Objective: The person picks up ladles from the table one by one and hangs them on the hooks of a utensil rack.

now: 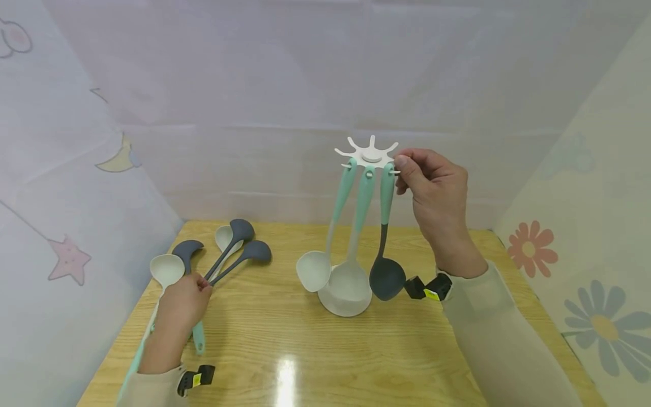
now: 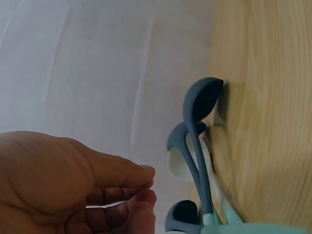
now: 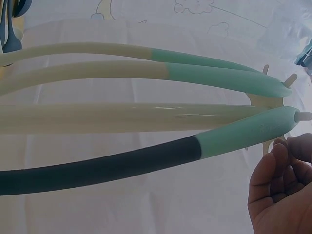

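Observation:
My right hand (image 1: 439,189) pinches one hook arm of a white utensil rack (image 1: 371,154) between thumb and fingers. From the rack's near hooks hang two white ladles (image 1: 313,271) and a dark grey ladle (image 1: 387,278), all with mint-green handles. In the right wrist view, the rack's pale post (image 3: 122,119) runs between the handles. My left hand (image 1: 183,305) is over a group of utensils on the left, its fingers loosely curled. The left wrist view shows nothing between thumb and fingers, apart from the dark ladles (image 2: 202,100) beside them.
On the wooden table (image 1: 264,316), the left group includes a white spoon-like utensil (image 1: 166,270), several dark grey ladles (image 1: 258,251) and another white head (image 1: 222,237) partly covered. The rack's round white base (image 1: 346,310) stands mid-table. Patterned cloth walls (image 1: 305,85) enclose the table.

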`<state>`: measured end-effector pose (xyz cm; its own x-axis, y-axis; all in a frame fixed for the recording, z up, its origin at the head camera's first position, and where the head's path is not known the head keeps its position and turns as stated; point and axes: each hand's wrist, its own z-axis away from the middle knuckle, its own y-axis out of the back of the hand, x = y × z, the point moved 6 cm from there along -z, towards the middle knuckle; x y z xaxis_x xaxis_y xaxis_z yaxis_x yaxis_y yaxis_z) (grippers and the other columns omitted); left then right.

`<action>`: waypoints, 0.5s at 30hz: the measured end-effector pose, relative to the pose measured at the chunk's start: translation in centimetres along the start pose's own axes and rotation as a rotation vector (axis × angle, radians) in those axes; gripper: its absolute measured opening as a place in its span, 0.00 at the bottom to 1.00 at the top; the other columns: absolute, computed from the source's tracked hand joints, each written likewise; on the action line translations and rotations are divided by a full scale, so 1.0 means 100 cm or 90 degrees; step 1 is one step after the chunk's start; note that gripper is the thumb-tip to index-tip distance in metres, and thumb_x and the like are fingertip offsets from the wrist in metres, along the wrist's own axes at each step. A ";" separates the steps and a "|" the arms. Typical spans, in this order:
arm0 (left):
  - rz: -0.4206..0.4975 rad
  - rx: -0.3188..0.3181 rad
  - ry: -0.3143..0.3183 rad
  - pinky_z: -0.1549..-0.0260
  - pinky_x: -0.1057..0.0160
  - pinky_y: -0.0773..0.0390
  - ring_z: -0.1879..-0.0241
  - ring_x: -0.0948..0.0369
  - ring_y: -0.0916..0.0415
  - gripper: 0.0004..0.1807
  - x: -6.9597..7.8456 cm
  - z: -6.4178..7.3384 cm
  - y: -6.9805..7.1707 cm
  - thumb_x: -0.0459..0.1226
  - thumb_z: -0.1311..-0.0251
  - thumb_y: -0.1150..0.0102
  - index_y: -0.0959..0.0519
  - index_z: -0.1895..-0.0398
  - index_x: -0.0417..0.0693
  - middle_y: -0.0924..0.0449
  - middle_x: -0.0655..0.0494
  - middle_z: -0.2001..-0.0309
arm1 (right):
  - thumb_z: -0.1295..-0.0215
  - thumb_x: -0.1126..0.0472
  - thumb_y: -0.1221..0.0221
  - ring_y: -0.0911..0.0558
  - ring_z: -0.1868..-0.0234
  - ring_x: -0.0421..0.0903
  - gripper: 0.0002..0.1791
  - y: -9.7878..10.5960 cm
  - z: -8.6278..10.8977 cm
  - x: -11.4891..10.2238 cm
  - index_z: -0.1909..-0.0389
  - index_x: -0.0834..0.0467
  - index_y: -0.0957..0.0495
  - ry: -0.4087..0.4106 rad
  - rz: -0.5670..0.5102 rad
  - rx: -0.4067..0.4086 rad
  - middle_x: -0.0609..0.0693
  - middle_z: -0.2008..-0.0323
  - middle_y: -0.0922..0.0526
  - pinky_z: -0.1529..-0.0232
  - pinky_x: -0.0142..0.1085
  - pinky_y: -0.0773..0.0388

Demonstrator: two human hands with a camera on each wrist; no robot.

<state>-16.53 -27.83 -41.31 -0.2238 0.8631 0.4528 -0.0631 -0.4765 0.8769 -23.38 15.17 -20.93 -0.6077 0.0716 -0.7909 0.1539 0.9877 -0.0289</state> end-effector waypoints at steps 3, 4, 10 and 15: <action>-0.009 -0.013 0.019 0.77 0.57 0.31 0.76 0.54 0.28 0.13 -0.019 -0.004 -0.005 0.39 0.22 0.48 0.22 0.60 0.37 0.23 0.50 0.73 | 0.28 0.67 0.34 0.21 0.76 0.41 0.10 0.000 0.000 0.000 0.57 0.74 0.15 0.001 -0.005 -0.001 0.44 0.73 0.14 0.70 0.29 0.19; -0.009 -0.018 0.022 0.77 0.56 0.30 0.76 0.53 0.28 0.13 -0.025 -0.005 -0.007 0.39 0.23 0.48 0.23 0.60 0.37 0.23 0.49 0.73 | 0.28 0.67 0.34 0.21 0.76 0.41 0.10 0.000 0.000 0.001 0.58 0.73 0.15 0.000 -0.006 -0.002 0.44 0.73 0.14 0.70 0.29 0.19; -0.013 -0.031 0.055 0.76 0.54 0.26 0.75 0.51 0.24 0.15 -0.050 -0.012 -0.018 0.40 0.25 0.44 0.25 0.64 0.34 0.21 0.46 0.73 | 0.28 0.67 0.34 0.21 0.76 0.41 0.05 0.000 0.002 0.001 0.60 0.68 0.13 -0.001 -0.012 -0.001 0.45 0.73 0.13 0.70 0.29 0.19; -0.009 -0.033 0.073 0.75 0.51 0.24 0.73 0.49 0.23 0.17 -0.060 -0.015 -0.024 0.40 0.28 0.43 0.28 0.62 0.31 0.21 0.42 0.71 | 0.28 0.67 0.33 0.21 0.76 0.41 0.05 -0.001 0.003 0.002 0.60 0.67 0.13 -0.004 -0.010 -0.002 0.45 0.74 0.14 0.69 0.29 0.18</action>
<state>-16.52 -32.10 -46.41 -0.3324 0.8462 0.4165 -0.1160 -0.4749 0.8724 -23.28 15.05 -21.22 -0.6051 0.0546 -0.7943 0.1410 0.9892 -0.0394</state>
